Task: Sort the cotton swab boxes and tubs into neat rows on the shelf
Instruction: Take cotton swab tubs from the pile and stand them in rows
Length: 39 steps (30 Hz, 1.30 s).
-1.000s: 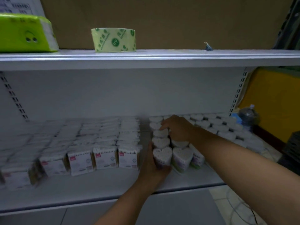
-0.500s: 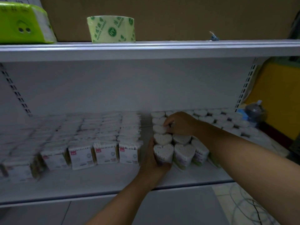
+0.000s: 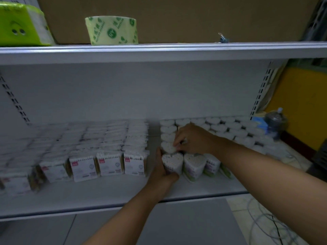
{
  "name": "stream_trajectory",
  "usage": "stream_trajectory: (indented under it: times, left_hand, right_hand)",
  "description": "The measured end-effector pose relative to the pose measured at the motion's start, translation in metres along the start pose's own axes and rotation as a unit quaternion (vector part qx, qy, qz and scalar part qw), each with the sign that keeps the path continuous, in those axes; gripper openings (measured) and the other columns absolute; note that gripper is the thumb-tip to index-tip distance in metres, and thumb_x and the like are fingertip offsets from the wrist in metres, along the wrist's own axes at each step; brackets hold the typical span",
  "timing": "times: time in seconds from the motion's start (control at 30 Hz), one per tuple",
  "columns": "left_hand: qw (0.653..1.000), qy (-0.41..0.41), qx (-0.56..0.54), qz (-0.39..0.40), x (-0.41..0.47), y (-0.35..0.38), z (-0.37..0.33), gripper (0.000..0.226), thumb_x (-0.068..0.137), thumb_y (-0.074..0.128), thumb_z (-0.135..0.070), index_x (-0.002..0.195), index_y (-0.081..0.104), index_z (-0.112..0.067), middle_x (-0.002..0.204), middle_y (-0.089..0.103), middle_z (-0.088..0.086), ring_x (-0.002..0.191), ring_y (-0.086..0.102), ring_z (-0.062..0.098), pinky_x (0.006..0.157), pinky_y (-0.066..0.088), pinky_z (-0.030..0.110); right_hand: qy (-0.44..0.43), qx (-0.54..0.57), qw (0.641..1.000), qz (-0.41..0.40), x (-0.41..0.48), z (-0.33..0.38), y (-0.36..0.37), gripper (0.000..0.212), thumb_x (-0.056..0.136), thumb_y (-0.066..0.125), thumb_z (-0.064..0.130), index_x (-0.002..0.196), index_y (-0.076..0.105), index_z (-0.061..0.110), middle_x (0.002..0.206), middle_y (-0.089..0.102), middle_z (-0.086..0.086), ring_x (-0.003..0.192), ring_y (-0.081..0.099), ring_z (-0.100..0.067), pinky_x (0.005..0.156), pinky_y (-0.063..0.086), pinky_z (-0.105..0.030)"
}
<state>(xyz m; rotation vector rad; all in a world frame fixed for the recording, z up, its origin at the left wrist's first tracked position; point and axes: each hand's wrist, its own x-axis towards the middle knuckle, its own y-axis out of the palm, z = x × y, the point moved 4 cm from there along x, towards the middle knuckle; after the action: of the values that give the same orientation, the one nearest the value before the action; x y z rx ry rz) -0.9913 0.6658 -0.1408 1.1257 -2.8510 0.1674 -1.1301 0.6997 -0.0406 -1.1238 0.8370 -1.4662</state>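
Your left hand (image 3: 162,171) is wrapped round the front tub (image 3: 172,162) of the leftmost tub column: fingers run up its left side, thumb hooks under its front, a close grip. Your right hand (image 3: 193,138) reaches in from the right with its fingers bent tight, tips pinching the right edge of the second tub (image 3: 167,147) just behind the front one. Both are heart-shaped and sit near the front middle of the lower shelf (image 3: 106,193). The other tubs (image 3: 230,128) fill the shelf's right half in rows back to the wall; the front few to the right of your left hand lean. The boxes (image 3: 109,163) stand in rows on the left half, with a narrow bare gap between them and the tub column. On the upper shelf (image 3: 159,52): a green pack (image 3: 21,27), a tape roll (image 3: 112,30) and a small clip (image 3: 223,39). A water bottle (image 3: 275,122) stands past the shelf's right end.
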Motion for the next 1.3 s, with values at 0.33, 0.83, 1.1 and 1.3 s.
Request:
stream_trajectory:
  times: [0.33, 0.83, 1.1, 1.3]
  left_hand:
    - [1.000, -0.003, 0.013, -0.019, 0.002, 0.007, -0.001, 0.113, 0.053, 0.069, -0.001, 0.149, 0.012, -0.015, 0.146, 0.038, 0.004, 0.134, 0.038, 0.017, 0.111, 0.034, 0.044]
    - [0.999, 0.000, 0.045, -0.014, -0.002, 0.009, 0.002, 0.116, 0.053, 0.072, -0.008, 0.150, 0.008, -0.019, 0.144, 0.039, -0.005, 0.133, 0.037, 0.009, 0.107, 0.033, 0.029]
    - [0.976, 0.187, 0.101, -0.043, -0.026, 0.010, -0.026, 0.087, 0.063, 0.075, -0.021, 0.134, 0.029, -0.041, 0.137, 0.041, -0.026, 0.130, 0.038, -0.005, 0.107, 0.036, 0.021]
    - [0.834, 0.368, 0.406, -0.059, -0.043, 0.023, -0.063, 0.059, 0.076, 0.067, -0.038, 0.130, 0.053, -0.017, 0.141, 0.045, 0.003, 0.133, 0.038, 0.019, 0.112, 0.024, 0.026]
  right_hand:
    - [0.140, -0.137, 0.980, -0.029, -0.082, -0.008, -0.017, 0.080, 0.083, 0.042, 0.069, 0.145, 0.030, 0.021, 0.150, 0.031, -0.002, 0.135, 0.028, -0.019, 0.108, 0.020, -0.033]
    - [0.141, -0.247, 0.957, -0.063, -0.118, -0.020, -0.004, 0.075, 0.080, 0.046, 0.071, 0.138, 0.044, 0.025, 0.148, 0.034, -0.002, 0.133, 0.029, -0.020, 0.099, 0.020, -0.033]
    - [0.164, -0.212, 0.962, -0.051, -0.134, -0.026, -0.008, 0.046, 0.089, 0.053, 0.045, 0.132, 0.050, 0.029, 0.133, 0.048, 0.006, 0.120, 0.041, -0.018, 0.089, 0.021, -0.027]
    - [0.174, -0.202, 0.960, -0.084, -0.139, -0.034, -0.011, 0.052, 0.085, 0.055, 0.054, 0.128, 0.053, 0.025, 0.128, 0.053, 0.003, 0.117, 0.044, -0.020, 0.085, 0.028, -0.028]
